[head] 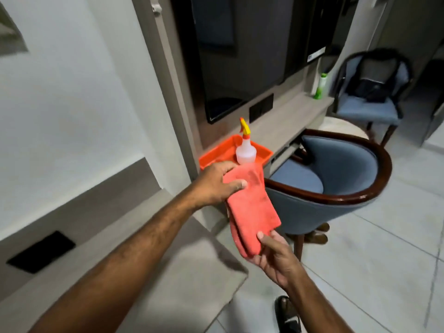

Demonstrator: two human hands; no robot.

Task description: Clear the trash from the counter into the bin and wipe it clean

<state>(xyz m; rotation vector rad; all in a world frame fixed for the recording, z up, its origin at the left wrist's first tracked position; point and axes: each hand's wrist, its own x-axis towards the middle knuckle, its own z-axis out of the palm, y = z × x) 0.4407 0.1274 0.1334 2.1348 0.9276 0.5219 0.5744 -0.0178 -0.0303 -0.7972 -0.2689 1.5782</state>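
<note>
A folded coral-red cloth [252, 207] hangs between both hands in front of the counter. My left hand [216, 186] grips its upper end, thumb on top. My right hand [274, 258] holds its lower end from below. Just behind the cloth an orange tray [216, 155] rests on the grey counter [283, 126], and a clear spray bottle [245, 150] with a yellow and orange trigger stands in it. No bin is in view.
A blue armchair with a dark wooden rim [336, 186] is pushed up to the counter on the right. A second blue chair [370, 92] stands farther back. A white and green bottle [320, 86] sits at the counter's far end. A dark screen [240, 56] hangs above.
</note>
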